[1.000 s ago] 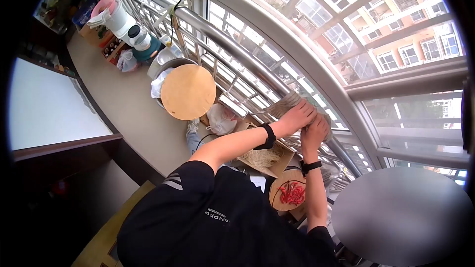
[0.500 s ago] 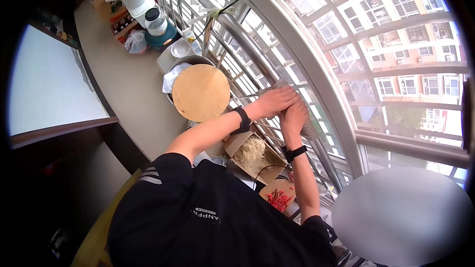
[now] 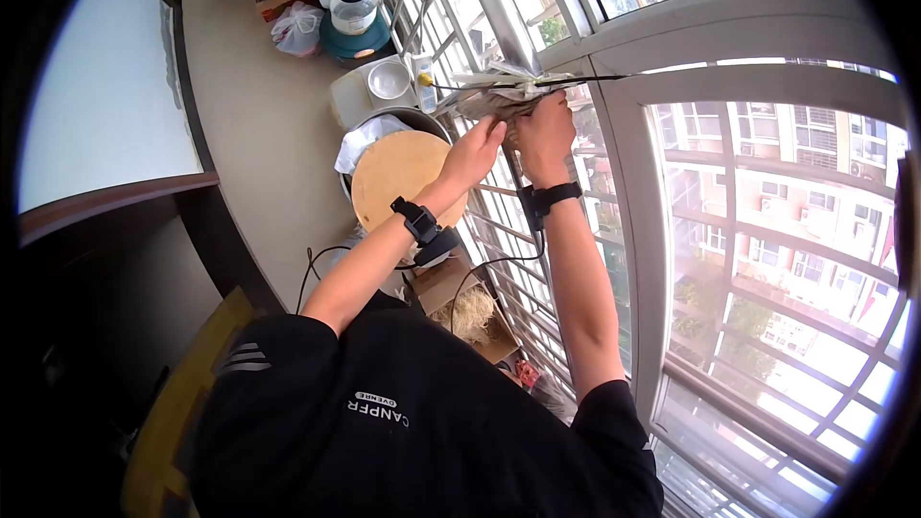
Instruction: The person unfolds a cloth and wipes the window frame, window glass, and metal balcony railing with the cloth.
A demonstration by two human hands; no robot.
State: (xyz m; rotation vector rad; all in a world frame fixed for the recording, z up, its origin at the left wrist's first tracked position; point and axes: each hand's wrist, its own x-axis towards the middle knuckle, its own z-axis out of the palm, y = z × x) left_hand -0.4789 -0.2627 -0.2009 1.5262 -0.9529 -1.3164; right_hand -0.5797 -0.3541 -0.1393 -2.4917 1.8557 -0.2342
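Observation:
A crumpled grey-brown cloth [image 3: 497,105] lies around the metal handrail [image 3: 494,5], just below the place where a black cord and pale strips are tied. My left hand [image 3: 472,155] is at the cloth's near left side, its fingers closed on the edge and partly hidden. Beside it, my right hand [image 3: 547,137] is wrapped round the cloth on the rail, with its knuckles up. The two hands are close together but apart. A black band is on each wrist.
Left of the rail stand a pot with a round wooden board [image 3: 398,177], a white bowl [image 3: 389,80], a black-lidded jar [image 3: 354,6] and a plastic bag [image 3: 297,29]. A cardboard box [image 3: 443,286] with pale strands sits below. Window frames [image 3: 628,182] rise at the right.
Both hands and the cloth have moved up along the rail to the tied cord. My hands, earlier overlapping, are now slightly apart. The view has shifted.

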